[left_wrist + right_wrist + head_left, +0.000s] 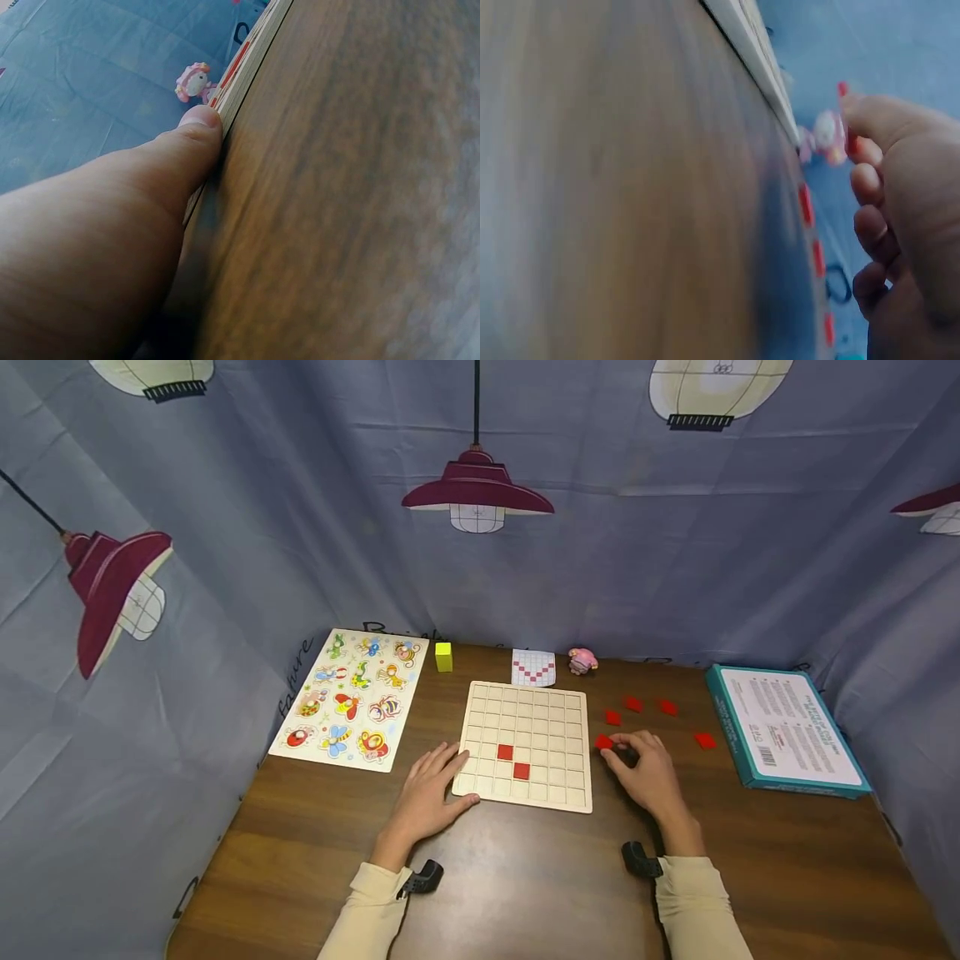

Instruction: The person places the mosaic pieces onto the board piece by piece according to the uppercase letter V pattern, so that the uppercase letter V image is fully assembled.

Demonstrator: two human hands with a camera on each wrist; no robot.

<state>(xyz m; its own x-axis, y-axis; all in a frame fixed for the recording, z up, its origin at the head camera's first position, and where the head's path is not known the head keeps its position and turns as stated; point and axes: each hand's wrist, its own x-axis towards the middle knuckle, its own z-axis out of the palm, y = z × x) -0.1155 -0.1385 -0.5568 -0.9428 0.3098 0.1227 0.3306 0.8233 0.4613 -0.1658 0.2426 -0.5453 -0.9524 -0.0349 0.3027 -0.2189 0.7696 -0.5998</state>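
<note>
A square wooden grid board point(551, 731) lies on the table with two red tiles in its cells, one red tile point(505, 752) diagonally up and left of another red tile point(521, 771). My left hand point(426, 797) rests at the board's lower left corner, its fingers spread and the thumb touching the edge. Just off the board's right side, my right hand point(651, 772) pinches a red square tile point(603, 742) between thumb and finger. In the right wrist view that hand point(911, 180) is raised off the table, its other fingers curled.
Several loose red tiles point(633, 703) lie right of the board. Behind it are a pattern card point(533, 667), a pink figurine point(582, 661) and a yellow block point(443, 657). An insect puzzle board point(352, 697) lies left; a teal box point(791, 727) lies right.
</note>
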